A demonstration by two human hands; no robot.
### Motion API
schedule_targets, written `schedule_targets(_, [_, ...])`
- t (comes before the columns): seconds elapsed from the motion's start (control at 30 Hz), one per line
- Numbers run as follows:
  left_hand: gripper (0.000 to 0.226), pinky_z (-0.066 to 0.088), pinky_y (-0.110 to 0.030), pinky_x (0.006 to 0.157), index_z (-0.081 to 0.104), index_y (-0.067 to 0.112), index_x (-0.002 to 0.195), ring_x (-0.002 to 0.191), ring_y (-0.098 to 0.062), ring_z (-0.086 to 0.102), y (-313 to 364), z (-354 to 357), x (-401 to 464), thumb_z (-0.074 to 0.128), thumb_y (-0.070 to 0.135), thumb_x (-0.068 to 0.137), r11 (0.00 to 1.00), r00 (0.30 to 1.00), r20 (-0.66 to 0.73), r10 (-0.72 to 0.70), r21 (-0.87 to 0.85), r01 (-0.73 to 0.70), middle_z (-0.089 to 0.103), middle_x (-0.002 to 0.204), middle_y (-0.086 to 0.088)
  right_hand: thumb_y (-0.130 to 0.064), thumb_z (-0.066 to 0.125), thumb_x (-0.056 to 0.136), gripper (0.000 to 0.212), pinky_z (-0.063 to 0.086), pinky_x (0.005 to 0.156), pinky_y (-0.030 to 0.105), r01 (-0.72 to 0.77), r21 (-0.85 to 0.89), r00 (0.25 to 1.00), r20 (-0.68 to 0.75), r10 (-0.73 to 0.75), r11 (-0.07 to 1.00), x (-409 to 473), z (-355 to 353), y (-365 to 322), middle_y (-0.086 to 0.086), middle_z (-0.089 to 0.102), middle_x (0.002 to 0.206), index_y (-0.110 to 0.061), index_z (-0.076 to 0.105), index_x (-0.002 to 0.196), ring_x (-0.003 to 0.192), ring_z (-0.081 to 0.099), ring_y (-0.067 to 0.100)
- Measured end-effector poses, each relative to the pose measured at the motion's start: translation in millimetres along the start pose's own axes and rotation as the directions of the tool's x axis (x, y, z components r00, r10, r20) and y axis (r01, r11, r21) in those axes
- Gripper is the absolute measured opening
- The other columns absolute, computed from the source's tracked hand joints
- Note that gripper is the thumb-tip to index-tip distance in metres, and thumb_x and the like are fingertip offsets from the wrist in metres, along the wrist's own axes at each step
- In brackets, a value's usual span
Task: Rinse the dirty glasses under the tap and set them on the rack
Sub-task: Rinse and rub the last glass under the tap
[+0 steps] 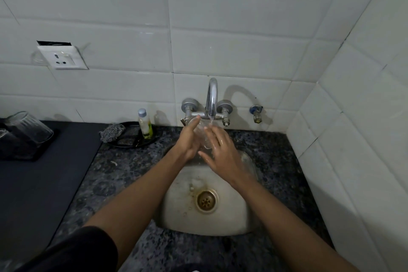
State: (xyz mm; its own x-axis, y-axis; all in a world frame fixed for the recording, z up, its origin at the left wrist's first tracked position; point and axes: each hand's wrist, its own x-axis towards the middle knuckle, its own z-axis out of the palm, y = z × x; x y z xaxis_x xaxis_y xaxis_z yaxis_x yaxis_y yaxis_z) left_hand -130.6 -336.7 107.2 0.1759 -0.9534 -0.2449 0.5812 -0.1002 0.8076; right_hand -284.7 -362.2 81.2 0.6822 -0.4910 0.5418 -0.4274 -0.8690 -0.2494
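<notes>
A clear glass (pixel 203 133) is held between both hands under the chrome tap (pixel 211 97), over the steel sink (pixel 229 221). A thin stream of water falls from the spout onto it. My left hand (pixel 189 139) grips the glass from the left, thumb up along its side. My right hand (pixel 221 148) lies against its right side with wet, fairly straight fingers. Most of the glass is hidden by the hands. At the far left, a dark rack (pixel 26 150) carries an upturned clear glass (pixel 28 127).
A black dish (pixel 132 142) behind the sink holds a steel scrubber (pixel 112 132) and a small bottle of yellow-green liquid (pixel 145 123). Speckled granite counter (pixel 114 174) surrounds the sink; a dark mat (pixel 44 183) covers the left. White tiled walls stand behind and to the right.
</notes>
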Motion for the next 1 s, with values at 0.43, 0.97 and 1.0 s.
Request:
schedule_targets(0.43, [0.043, 0.052, -0.047, 0.097, 0.07, 0.01, 0.116, 0.104, -0.027, 0.069, 11.6, 4.7, -2.8, 0.046, 0.044, 0.107, 0.998, 0.994, 0.101, 0.05, -0.037, -0.047, 0.07, 0.115, -0.014, -0.019, 0.079, 0.09, 0.056, 0.055, 0.104, 0.03, -0.137, 0.248, 0.984, -0.075, 0.16, 0.959, 28.9, -11.1, -6.1, 0.003, 0.058, 0.141, -0.012, 0.059, 0.142, 0.128, 0.057, 0.017])
schedule_targets(0.97, [0.045, 0.05, -0.04, 0.089, 0.075, 0.012, 0.091, 0.089, -0.021, 0.067, 5.6, 0.0, 12.0, 0.047, 0.045, 0.106, 0.99, 0.99, -0.003, -0.144, 0.008, 0.144, 0.07, 0.093, -0.007, 0.01, 0.073, 0.081, 0.069, 0.047, 0.114, 0.036, -0.012, 0.113, 1.0, 0.025, 0.009, 0.994, 13.8, -7.7, -4.8, 0.006, 0.05, 0.151, -0.012, 0.057, 0.145, 0.142, 0.045, 0.027])
schedule_targets(1.0, [0.046, 0.051, -0.038, 0.084, 0.075, 0.014, 0.083, 0.085, -0.02, 0.066, 5.8, -0.3, 12.8, 0.046, 0.042, 0.106, 0.986, 0.986, -0.053, -0.16, 0.033, 0.162, 0.07, 0.085, -0.005, 0.008, 0.073, 0.082, 0.071, 0.046, 0.115, 0.036, -0.037, 0.147, 0.998, 0.048, 0.03, 0.988, 12.4, -7.2, -6.5, 0.005, 0.048, 0.153, -0.014, 0.056, 0.147, 0.144, 0.043, 0.026])
